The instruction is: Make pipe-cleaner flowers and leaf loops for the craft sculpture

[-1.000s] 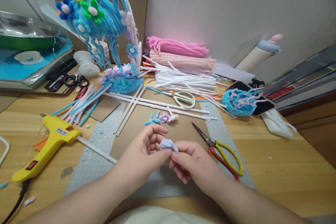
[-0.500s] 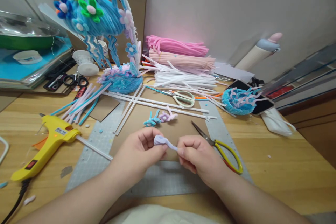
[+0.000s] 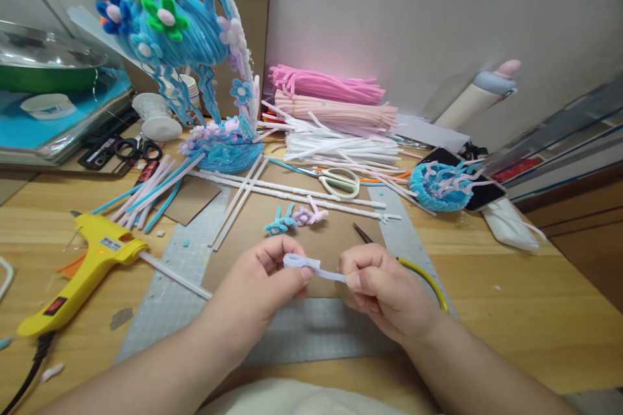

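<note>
Forearms angled in from bottom corners, wrists bent inward. Left hand [image 3: 267, 279] pinching looped end of one lilac strip [image 3: 311, 264], right hand [image 3: 384, 285] pinching its straight end; strip spans between fingertips. Beyond: one blue flower [image 3: 279, 227], one purple flower [image 3: 304, 216]. One glue gun [image 3: 78, 269] left.

Indoor lt, med bright, diffuse. Plain grey wall [image 3: 413, 6] dims twd R, pinkish tint abv hot-pink fuzzy-stem bundle [image 3: 331, 85]. Glare on shiny silver metal bowl [image 3: 51, 55]. Soft shadow, grey gridded mat [image 3: 316, 337]. Wide-angle stretch @ edges; fine detail soft.
</note>
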`<state>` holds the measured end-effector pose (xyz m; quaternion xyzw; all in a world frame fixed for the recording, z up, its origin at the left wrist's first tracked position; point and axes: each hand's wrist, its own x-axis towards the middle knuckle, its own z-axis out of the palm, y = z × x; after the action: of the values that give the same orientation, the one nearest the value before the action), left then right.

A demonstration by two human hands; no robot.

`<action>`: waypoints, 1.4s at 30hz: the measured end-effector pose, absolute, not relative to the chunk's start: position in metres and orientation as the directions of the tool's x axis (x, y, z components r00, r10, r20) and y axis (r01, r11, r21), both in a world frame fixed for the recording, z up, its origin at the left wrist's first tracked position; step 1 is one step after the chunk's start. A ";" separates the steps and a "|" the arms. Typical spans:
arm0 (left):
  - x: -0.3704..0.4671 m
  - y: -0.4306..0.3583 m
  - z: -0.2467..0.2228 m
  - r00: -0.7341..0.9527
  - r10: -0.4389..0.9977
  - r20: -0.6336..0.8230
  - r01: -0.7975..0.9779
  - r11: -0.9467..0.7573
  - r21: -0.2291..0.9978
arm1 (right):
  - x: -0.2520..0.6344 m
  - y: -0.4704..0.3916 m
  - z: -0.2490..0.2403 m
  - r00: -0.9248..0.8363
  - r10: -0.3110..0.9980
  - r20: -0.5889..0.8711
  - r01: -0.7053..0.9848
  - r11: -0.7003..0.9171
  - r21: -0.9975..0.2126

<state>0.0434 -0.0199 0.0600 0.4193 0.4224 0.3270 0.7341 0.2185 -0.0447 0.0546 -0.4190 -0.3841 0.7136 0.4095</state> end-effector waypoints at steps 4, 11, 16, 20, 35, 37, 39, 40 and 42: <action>0.041 -0.016 0.059 0.456 0.818 -0.351 -0.136 0.454 0.881 | 0.219 -0.044 0.050 -0.320 0.921 -0.222 -0.188 -0.291 -0.938; 0.040 -0.016 0.055 0.561 0.739 -0.373 -0.267 0.588 0.763 | 0.202 -0.050 0.046 -0.297 0.953 -0.053 -0.353 -0.162 -0.921; 0.044 -0.021 0.052 0.560 0.736 -0.381 -0.236 0.582 0.778 | 0.200 -0.050 0.041 -0.190 0.980 -0.056 -0.308 -0.114 -0.945; 0.047 -0.024 0.057 0.511 0.804 -0.305 -0.090 0.403 0.911 | 0.203 -0.047 0.038 -0.227 0.966 -0.127 -0.384 -0.208 -0.899; 0.047 -0.020 0.053 0.544 0.706 -0.454 0.025 0.527 0.850 | 0.201 -0.046 0.046 -0.412 0.881 -0.234 -0.569 -0.450 -0.688; 0.047 -0.021 0.055 0.560 0.694 -0.452 0.038 0.523 0.851 | 0.202 -0.047 0.045 -0.413 0.875 -0.252 -0.550 -0.460 -0.697; 0.047 -0.022 0.056 0.572 0.713 -0.406 0.071 0.450 0.890 | 0.202 -0.048 0.045 -0.429 0.867 -0.252 -0.536 -0.469 -0.702; 0.046 -0.023 0.056 0.573 0.729 -0.374 0.104 0.388 0.916 | 0.202 -0.049 0.044 -0.445 0.860 -0.249 -0.535 -0.478 -0.696; 0.044 -0.024 0.056 0.565 0.770 -0.295 0.215 0.207 0.954 | 0.201 -0.051 0.045 -0.475 0.843 -0.252 -0.547 -0.507 -0.666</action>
<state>0.0437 -0.0239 0.0557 0.5930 0.4154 0.2115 0.6565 0.2010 -0.0507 0.0447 -0.2875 -0.2575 0.8191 0.4243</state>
